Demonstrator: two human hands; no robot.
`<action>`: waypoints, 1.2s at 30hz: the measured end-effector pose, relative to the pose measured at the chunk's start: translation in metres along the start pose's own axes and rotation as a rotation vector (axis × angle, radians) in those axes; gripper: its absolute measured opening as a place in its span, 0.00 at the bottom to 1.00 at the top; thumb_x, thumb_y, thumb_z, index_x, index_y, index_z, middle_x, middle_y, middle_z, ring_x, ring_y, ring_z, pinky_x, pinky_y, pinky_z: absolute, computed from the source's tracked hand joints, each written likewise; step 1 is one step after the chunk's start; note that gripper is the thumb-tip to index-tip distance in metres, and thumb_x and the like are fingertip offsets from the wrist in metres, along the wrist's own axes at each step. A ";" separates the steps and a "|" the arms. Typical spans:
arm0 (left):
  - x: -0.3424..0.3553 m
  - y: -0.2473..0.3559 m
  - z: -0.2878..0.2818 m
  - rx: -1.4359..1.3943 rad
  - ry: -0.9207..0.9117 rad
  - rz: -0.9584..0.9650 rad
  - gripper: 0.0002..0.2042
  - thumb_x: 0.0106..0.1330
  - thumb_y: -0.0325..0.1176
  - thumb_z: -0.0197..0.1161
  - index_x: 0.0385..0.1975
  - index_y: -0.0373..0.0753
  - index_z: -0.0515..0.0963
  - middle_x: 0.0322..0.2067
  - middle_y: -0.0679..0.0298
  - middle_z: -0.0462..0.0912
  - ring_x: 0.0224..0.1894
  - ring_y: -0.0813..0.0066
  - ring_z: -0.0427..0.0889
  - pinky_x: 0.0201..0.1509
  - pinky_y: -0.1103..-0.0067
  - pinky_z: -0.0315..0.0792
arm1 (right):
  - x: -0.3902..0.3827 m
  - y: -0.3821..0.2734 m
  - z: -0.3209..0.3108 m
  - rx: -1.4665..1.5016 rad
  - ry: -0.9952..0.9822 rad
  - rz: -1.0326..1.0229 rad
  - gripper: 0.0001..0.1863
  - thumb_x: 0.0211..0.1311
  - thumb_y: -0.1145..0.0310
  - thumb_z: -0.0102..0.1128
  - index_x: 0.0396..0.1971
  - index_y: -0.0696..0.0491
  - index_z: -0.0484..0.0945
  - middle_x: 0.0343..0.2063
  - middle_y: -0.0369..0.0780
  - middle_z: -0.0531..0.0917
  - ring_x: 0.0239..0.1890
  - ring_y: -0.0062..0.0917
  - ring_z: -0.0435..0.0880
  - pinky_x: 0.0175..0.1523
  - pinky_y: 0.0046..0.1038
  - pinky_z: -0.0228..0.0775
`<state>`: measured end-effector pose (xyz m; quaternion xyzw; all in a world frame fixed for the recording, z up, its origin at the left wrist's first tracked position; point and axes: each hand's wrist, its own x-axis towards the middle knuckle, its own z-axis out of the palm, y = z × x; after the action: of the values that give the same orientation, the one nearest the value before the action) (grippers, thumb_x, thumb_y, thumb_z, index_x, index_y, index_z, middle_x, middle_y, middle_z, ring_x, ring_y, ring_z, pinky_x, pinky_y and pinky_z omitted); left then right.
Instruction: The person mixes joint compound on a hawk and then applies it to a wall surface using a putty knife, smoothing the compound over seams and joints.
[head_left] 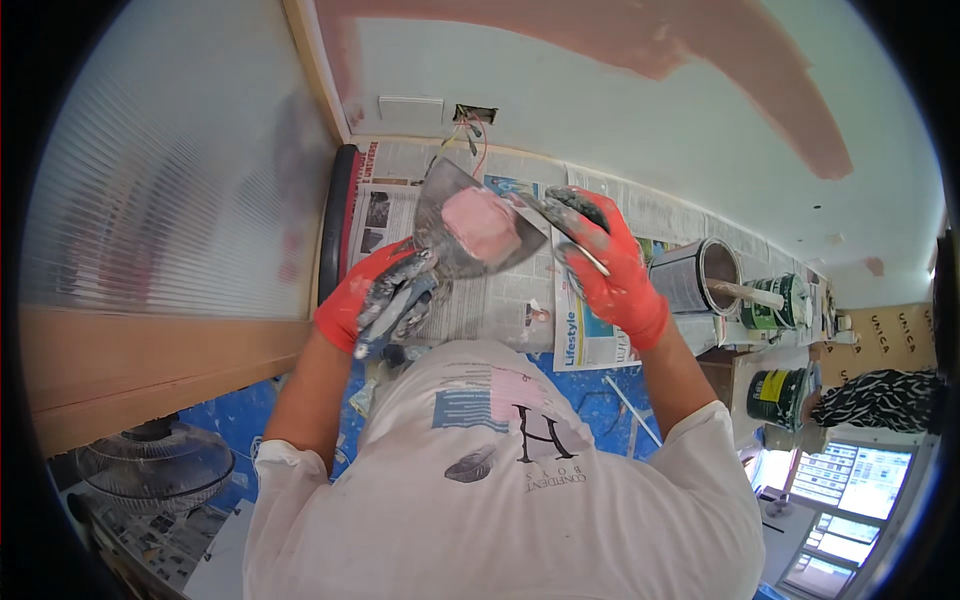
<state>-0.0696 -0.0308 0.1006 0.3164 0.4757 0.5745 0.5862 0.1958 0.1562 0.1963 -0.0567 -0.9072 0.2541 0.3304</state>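
Pink filler (480, 224) lumped on wide blade (437, 196), over newspaper (470, 310). Left hand (385, 302) grips the blade; right hand (612, 262) grips a knife (557, 225) beside it. Wall (560, 100) partly coated — pale stretches remain; probably mid-job.

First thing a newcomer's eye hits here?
Probably the lump of pink paste on the broad blade in the left hand, above the picture's centre. Just right of it, the red-gloved right hand grips a second flat tool. Higher up, a wide pink streak sweeps across the pale wall.
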 end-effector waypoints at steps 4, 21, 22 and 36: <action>-0.008 0.027 0.012 -0.291 0.044 -0.199 0.19 0.70 0.36 0.59 0.58 0.36 0.73 0.30 0.60 0.83 0.20 0.72 0.80 0.20 0.75 0.74 | 0.004 -0.013 -0.012 0.118 -0.183 -0.027 0.33 0.50 0.75 0.71 0.60 0.50 0.73 0.59 0.55 0.71 0.60 0.53 0.72 0.60 0.41 0.69; -0.004 0.014 0.014 -0.311 -0.201 -0.313 0.25 0.68 0.35 0.62 0.62 0.34 0.67 0.40 0.57 0.82 0.30 0.68 0.84 0.30 0.70 0.80 | -0.021 0.006 -0.026 -0.132 -0.311 -0.051 0.31 0.51 0.77 0.68 0.57 0.43 0.76 0.59 0.55 0.73 0.58 0.57 0.74 0.59 0.44 0.72; -0.002 0.013 0.017 -0.293 -0.160 -0.321 0.24 0.69 0.35 0.61 0.62 0.34 0.67 0.40 0.57 0.82 0.30 0.68 0.84 0.31 0.71 0.80 | -0.025 0.007 -0.027 -0.145 -0.310 -0.029 0.30 0.51 0.78 0.67 0.57 0.43 0.76 0.58 0.54 0.74 0.57 0.57 0.75 0.60 0.44 0.72; 0.021 0.004 0.032 0.769 0.023 0.665 0.20 0.70 0.27 0.53 0.61 0.30 0.68 0.61 0.49 0.70 0.62 0.57 0.71 0.69 0.70 0.61 | -0.080 -0.001 0.006 -0.181 0.455 0.431 0.28 0.51 0.78 0.65 0.57 0.53 0.77 0.53 0.48 0.78 0.56 0.41 0.77 0.60 0.36 0.68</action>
<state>-0.0436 -0.0046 0.1115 0.6372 0.5326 0.5170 0.2075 0.2545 0.1312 0.1470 -0.3320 -0.7961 0.2176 0.4567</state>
